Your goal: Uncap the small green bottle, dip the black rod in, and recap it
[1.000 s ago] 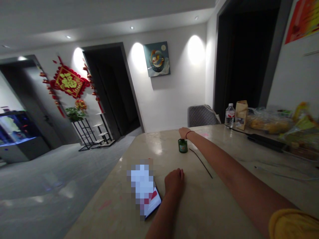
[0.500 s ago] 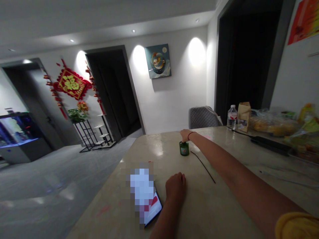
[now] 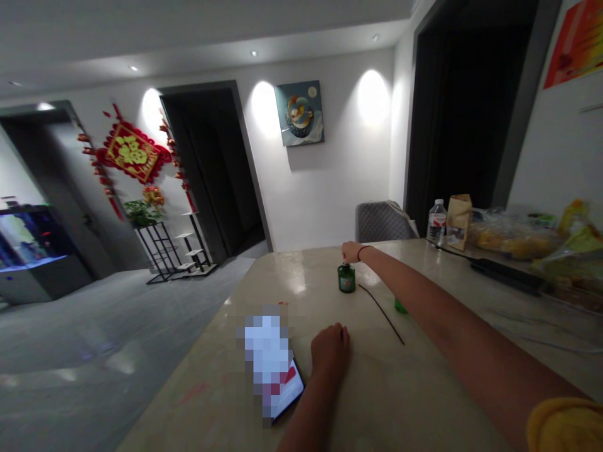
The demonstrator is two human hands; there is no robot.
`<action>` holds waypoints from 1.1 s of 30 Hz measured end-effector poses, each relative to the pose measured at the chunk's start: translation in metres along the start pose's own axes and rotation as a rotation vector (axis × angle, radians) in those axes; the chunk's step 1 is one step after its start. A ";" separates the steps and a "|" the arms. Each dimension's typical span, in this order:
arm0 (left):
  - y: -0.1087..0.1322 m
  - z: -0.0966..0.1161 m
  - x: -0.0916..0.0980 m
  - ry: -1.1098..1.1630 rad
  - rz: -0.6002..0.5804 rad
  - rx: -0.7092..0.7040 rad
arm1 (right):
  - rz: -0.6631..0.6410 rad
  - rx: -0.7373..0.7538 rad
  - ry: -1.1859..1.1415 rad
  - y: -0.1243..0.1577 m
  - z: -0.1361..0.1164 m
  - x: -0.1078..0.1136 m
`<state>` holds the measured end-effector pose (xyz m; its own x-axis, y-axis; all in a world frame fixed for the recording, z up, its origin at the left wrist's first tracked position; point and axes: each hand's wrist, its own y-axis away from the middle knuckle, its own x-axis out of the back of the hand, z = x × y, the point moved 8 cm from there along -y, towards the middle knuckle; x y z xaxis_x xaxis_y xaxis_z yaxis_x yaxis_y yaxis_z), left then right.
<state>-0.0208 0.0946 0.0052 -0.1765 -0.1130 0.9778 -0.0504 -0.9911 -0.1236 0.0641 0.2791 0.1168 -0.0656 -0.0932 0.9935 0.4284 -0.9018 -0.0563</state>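
A small green glass bottle [image 3: 347, 280] with a label stands upright on the table. Over its mouth is my right hand [image 3: 352, 252], fingers closed in a pinch; what they grip at the neck is too small to make out. My left hand [image 3: 330, 349] rests on the table as a loose fist, with nothing showing in it. Beside it lies a phone [image 3: 291, 395] with a lit screen, partly blurred out. A thin dark stick [image 3: 382, 312] lies right of the bottle. Partly behind my right forearm sits a small green piece [image 3: 400, 306], like a cap.
Along the table's right side are a water bottle [image 3: 437, 223], a brown paper bag [image 3: 458, 221], plastic bags of food [image 3: 513, 238] and a black power strip [image 3: 506, 276] with a cable. A grey quilted chair [image 3: 384, 221] stands behind the far edge.
My right hand has risen slightly, so more of the bottle's neck shows. The green piece by my forearm has come into sight. My left hand stays put.
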 end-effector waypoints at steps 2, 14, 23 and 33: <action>0.000 0.000 0.000 -0.002 0.004 0.002 | -0.012 0.013 0.005 -0.001 -0.003 -0.003; 0.001 0.000 0.001 0.013 0.024 -0.004 | -0.119 -0.062 -0.049 -0.018 -0.001 -0.015; 0.000 -0.001 0.001 0.025 0.014 0.002 | -0.007 -0.137 -0.142 -0.012 0.017 -0.016; 0.000 0.000 0.003 0.015 0.018 0.004 | 0.239 -0.115 -0.202 0.031 0.044 0.067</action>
<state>-0.0214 0.0945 0.0081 -0.1924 -0.1293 0.9728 -0.0431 -0.9892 -0.1400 0.1126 0.2634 0.1858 0.2089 -0.2327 0.9499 0.3047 -0.9075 -0.2893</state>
